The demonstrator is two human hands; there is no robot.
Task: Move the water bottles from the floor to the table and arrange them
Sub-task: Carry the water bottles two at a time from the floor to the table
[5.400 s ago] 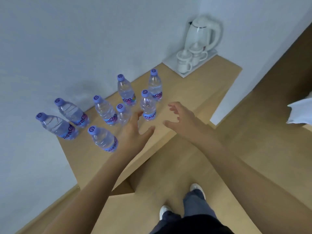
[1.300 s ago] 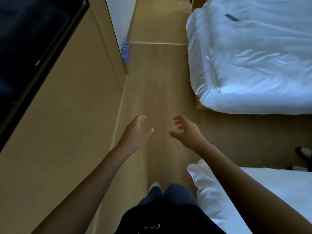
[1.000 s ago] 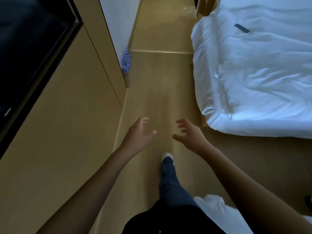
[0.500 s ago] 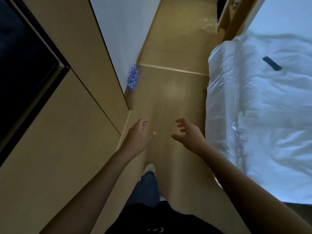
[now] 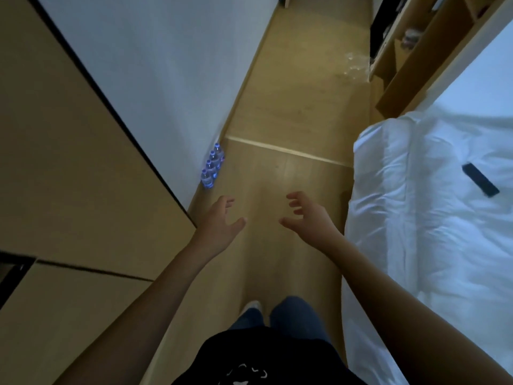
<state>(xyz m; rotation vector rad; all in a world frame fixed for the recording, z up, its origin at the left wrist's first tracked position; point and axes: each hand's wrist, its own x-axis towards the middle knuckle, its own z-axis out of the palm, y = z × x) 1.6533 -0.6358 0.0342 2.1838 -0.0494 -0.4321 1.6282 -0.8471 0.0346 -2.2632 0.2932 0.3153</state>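
Bottles [image 5: 212, 167] nearer now (count unclear, wall hides some)

A cluster of small clear plastic water bottles with blue caps [image 5: 212, 166] stands on the tan wooden floor [image 5: 280, 173] against the base of the white wall [image 5: 166, 65], ahead and to the left of the left hand's [image 5: 219, 226] fingertips. The white-sheeted bed [image 5: 433, 207] lies right of the right hand's [image 5: 308, 218] fingers, with a flat dark rectangular object [image 5: 480, 183] on it. Far ahead of both hands' fingers, crumpled clear plastic wrap [image 5: 354, 63] lies on the floor beside a light wooden shelf unit [image 5: 416, 54].
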